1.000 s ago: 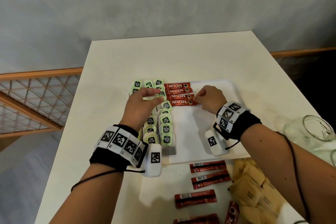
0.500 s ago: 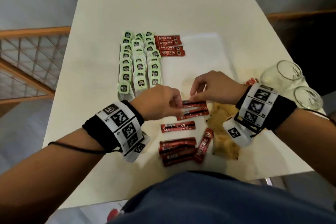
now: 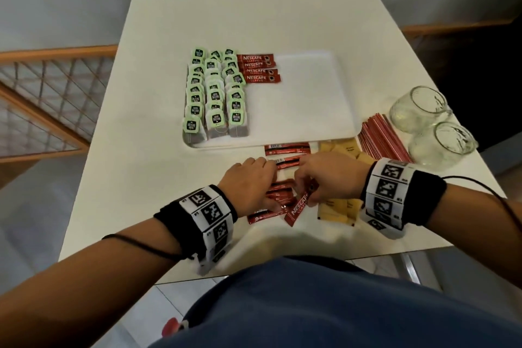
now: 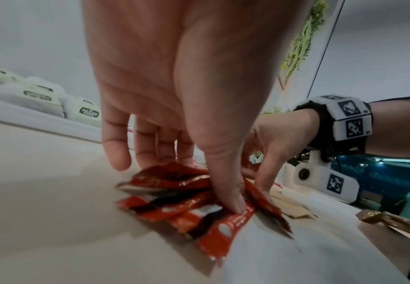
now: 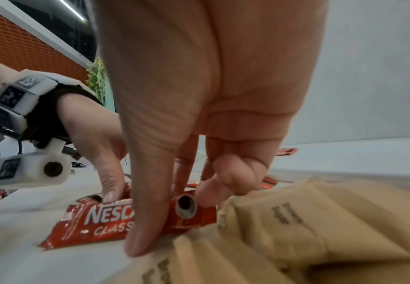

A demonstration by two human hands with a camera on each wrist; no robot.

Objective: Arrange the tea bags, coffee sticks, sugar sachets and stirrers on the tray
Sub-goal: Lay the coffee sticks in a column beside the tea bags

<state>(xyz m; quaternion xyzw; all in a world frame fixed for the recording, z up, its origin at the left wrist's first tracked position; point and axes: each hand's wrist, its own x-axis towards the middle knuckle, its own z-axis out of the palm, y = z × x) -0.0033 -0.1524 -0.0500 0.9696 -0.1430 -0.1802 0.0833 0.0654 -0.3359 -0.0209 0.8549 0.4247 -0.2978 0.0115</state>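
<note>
Both forearms reach forward side by side, knuckles up. The left grip (image 3: pixel 248 186) points its fingers down, thumb and fingertips closing on a bunch of coffee sticks (image 4: pixel 174 203). The right grip (image 3: pixel 333 178), just beside it, pinches one coffee stick (image 5: pixel 106 221) between thumb and curled fingers.

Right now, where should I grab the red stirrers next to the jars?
Probably pinch the stirrers across their middle, coming from above: they lie flat in a long thin bundle, and the jars crowd their right side.
</note>
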